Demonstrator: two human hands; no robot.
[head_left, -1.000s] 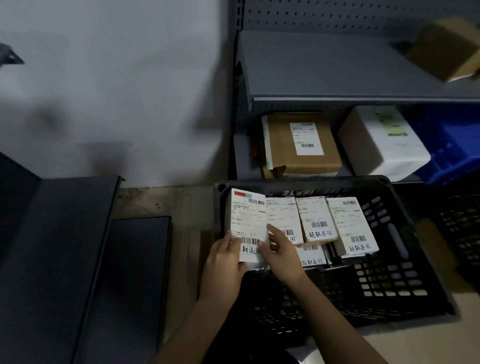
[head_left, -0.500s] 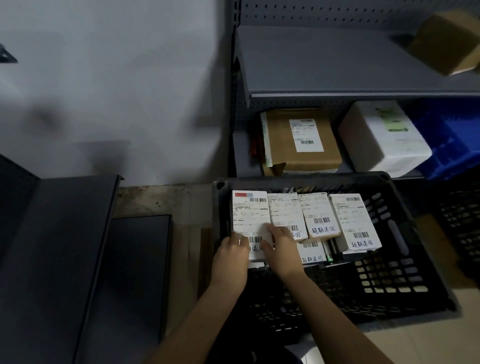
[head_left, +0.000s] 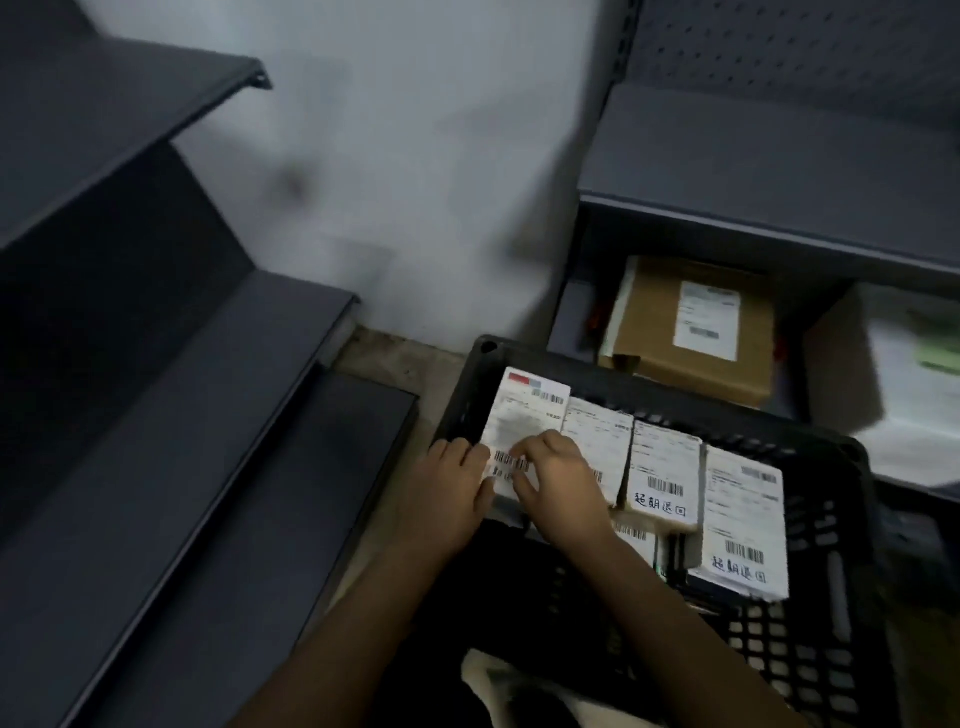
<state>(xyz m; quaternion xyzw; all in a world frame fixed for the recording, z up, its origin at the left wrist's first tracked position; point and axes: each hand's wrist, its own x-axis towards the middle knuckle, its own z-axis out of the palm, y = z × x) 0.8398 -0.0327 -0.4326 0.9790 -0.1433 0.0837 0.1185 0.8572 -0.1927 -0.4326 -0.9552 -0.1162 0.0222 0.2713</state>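
I have both hands on one parcel (head_left: 524, 423), which stands on edge in the 10 o'clock corner of the crate (head_left: 852, 512), its face towards me. It is flat and covered by a white label. A red and grey strip sits at the label's top left and a barcode at its top right. A second barcode shows low down between my hands, though the print is blurred.

The fingers (head_left: 465, 451) of my left hand (head_left: 447, 493) curl round its 9 o'clock edge, with the thumb on the face, pinching it. The fingers (head_left: 543, 446) of my right hand (head_left: 558, 480) are bent and close together on the label, with the thumb near the bottom edge.

At the parcel's 3 o'clock I count three other parcels (head_left: 662, 467) in a row, each white-labelled, two of them with handwriting. Part of one more shows beneath them. There is one crate. Beyond it, from 12 to 2 o'clock, the shelf (head_left: 753, 156) has two boxes under it: one brown box (head_left: 649, 332) with a single label, and one white box (head_left: 883, 374).
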